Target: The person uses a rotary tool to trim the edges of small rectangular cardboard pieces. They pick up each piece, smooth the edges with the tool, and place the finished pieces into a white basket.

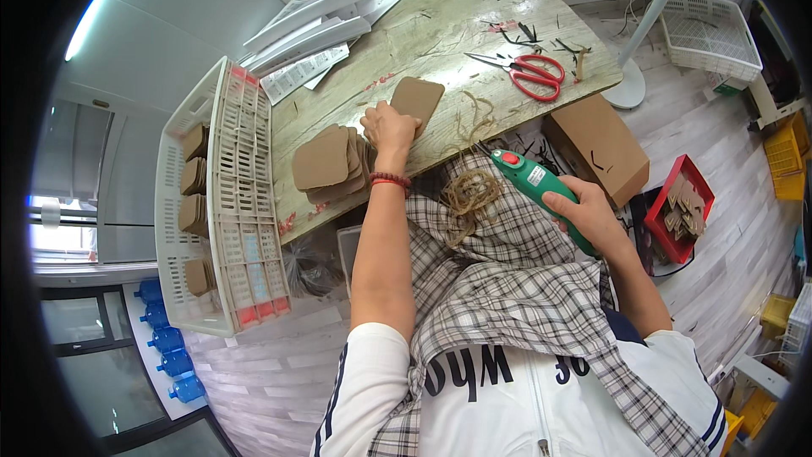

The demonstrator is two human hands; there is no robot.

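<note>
My left hand (391, 129) is closed on the near end of a flat tan piece with rounded corners (420, 100) at the table's near edge. Just left of that hand lies a stack of similar tan pieces (324, 160). In my right hand (588, 211) is a green handheld power tool (541, 190) with a red switch, its tip pointing up and left toward the table edge. Loose tan strands (471, 193) lie bunched on the checked apron over my lap, and more strands trail onto the tabletop. What the piece is made of I cannot tell.
Red-handled scissors (537, 76) and dark scraps lie on the worn table (457, 25). Papers (309, 30) are piled at the back left. A white crate (241, 203) with tan stacks stands left. To the right are a cardboard box (605, 148) and a red tray (709, 190).
</note>
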